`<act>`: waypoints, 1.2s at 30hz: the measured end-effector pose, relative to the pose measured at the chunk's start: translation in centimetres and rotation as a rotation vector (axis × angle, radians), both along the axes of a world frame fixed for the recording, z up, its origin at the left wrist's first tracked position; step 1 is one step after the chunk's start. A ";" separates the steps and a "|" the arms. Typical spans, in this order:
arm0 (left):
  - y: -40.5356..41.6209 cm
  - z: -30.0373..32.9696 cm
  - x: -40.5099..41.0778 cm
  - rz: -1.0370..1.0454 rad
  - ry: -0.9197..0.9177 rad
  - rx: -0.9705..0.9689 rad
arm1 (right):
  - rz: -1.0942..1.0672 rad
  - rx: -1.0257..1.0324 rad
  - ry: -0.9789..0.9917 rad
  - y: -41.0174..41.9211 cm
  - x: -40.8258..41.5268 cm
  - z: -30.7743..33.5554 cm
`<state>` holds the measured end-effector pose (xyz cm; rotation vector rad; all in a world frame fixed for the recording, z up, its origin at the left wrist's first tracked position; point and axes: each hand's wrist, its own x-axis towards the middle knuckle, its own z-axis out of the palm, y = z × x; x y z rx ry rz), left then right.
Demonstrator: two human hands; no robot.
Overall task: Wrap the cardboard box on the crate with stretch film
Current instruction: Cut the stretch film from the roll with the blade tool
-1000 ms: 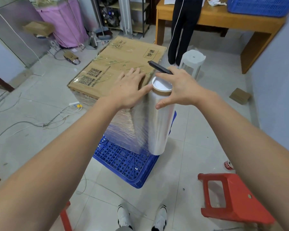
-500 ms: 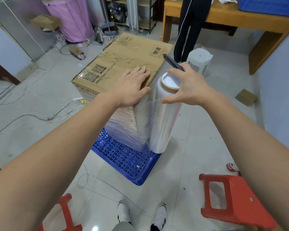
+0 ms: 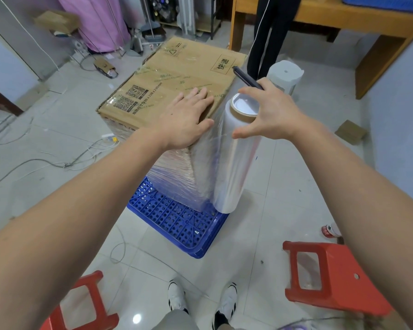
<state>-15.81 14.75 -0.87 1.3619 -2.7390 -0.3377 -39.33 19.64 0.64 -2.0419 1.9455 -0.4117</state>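
Two bare arms reach in from the bottom edge toward the box [image 3: 177,75], which sits on a blue crate [image 3: 177,225] on the floor; only the crate's near corner shows. Film [image 3: 177,172] already covers the box's near sides. The left hand [image 3: 186,120] lies flat on the box top at the near corner, fingers straight. The roll [image 3: 236,158] stands upright just beside that corner, its lower end at the crate's edge. The right hand [image 3: 272,115] grips the roll's top rim, fingers curled, and also holds a dark pen [image 3: 246,77], its lower end hidden. Red stools [image 3: 332,277] are cut off below.
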 end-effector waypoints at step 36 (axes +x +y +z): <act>0.6 -0.2 0.2 -0.115 0.023 -0.060 | -0.008 -0.011 -0.021 -0.9 -0.3 -0.5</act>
